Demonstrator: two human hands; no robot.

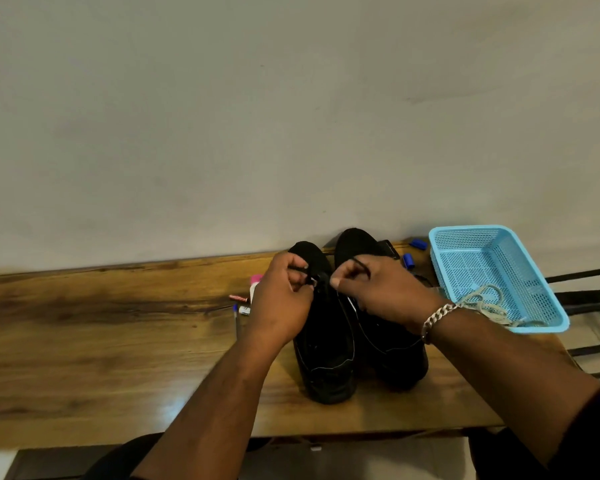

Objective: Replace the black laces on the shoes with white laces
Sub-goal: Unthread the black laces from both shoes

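Note:
Two black shoes stand side by side on the wooden table, toes toward the wall: the left shoe (326, 355) and the right shoe (388, 348). My left hand (284, 299) pinches a black lace (302, 270) over the left shoe's lacing. My right hand (378, 289), a silver bracelet on its wrist, pinches another stretch of black lace (359, 263) just beside it. White laces (489, 303) lie bundled in the blue basket (465, 237) at the right, partly behind my right wrist.
Small items lie left of the shoes: a white bottle with a pink cap (255, 284), a red tube (239, 298), a pen (236, 320). Two blue caps (408, 260) and a dark object (387, 245) sit behind the shoes. Black chair rails (589, 299) stand at the right.

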